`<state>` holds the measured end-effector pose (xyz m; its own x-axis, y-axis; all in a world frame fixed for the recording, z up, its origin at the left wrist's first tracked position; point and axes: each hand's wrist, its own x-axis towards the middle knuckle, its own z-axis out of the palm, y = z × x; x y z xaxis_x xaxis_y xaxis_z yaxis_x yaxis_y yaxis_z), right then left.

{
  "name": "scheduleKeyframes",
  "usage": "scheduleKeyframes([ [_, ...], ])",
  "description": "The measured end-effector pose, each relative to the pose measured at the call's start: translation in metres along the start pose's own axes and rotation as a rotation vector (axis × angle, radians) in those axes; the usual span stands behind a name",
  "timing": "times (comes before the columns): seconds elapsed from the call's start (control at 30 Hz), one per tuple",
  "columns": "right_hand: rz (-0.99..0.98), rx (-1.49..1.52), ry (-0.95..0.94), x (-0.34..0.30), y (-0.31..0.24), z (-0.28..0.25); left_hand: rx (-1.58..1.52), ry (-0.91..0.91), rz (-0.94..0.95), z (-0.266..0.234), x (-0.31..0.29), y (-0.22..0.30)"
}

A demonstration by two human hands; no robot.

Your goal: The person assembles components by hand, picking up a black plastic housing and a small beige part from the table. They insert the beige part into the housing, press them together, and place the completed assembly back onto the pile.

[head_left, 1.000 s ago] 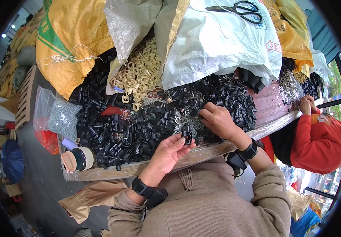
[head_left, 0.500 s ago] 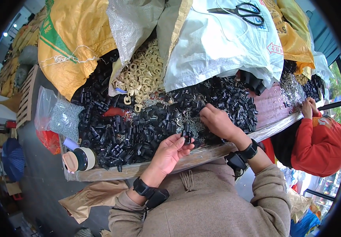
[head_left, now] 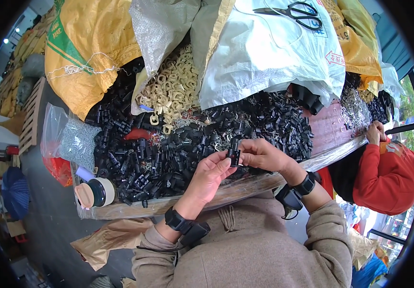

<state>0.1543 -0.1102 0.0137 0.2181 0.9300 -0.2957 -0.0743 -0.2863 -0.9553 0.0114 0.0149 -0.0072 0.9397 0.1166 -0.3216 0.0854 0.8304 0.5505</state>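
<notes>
An elongated black plastic part (head_left: 234, 151) is being pinched by the left hand (head_left: 209, 174), beside the right hand (head_left: 267, 157) (whose grip cannot be told), near heaped black pieces (head_left: 168, 161) being partly covered by a white plastic sack (head_left: 271, 60).

With the left hand (head_left: 209, 176) and right hand (head_left: 265, 156) meeting at a black plastic piece (head_left: 234, 152), I see no passage between their fingertips, though there is open air above the heap of black plastic parts (head_left: 144, 168). Toward the back, the yellow woven sack (head_left: 89, 48) and white woven sack (head_left: 269, 62) bulge forward and block my reach. A lidded cup (head_left: 103, 192) obstructs the left corner; rightward I find bare reddish tabletop (head_left: 323, 128), bounded beyond by metal clips (head_left: 353, 113) and a co-worker's hands (head_left: 376, 132).
</notes>
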Motion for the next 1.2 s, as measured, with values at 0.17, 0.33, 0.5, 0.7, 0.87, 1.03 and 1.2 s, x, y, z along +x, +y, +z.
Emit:
scheduleKeyframes([
  [0.17,0.025,-0.031,-0.021,0.0,-0.002,0.0,-0.01,-0.006,0.007,-0.005,0.0,-0.001],
  [0.33,-0.011,-0.37,0.173,-0.007,0.002,-0.006,-0.068,0.008,0.036,-0.008,-0.002,0.003],
  [0.5,-0.369,-0.505,0.27,-0.01,-0.006,0.003,-0.088,-0.01,-0.025,-0.008,-0.003,0.004],
  [0.7,-0.513,-0.551,0.241,-0.01,-0.002,0.012,-0.119,-0.041,-0.1,-0.004,-0.008,0.007],
  [0.87,-0.335,-0.381,0.204,-0.011,-0.003,0.012,-0.111,-0.025,-0.11,-0.008,-0.01,0.01],
  [1.03,-0.192,-0.019,0.127,-0.011,0.002,0.01,-0.11,-0.016,-0.121,-0.007,-0.01,0.009],
  [1.2,-0.16,0.018,0.115,-0.011,0.0,0.014,-0.114,-0.009,-0.103,-0.008,-0.013,0.005],
])
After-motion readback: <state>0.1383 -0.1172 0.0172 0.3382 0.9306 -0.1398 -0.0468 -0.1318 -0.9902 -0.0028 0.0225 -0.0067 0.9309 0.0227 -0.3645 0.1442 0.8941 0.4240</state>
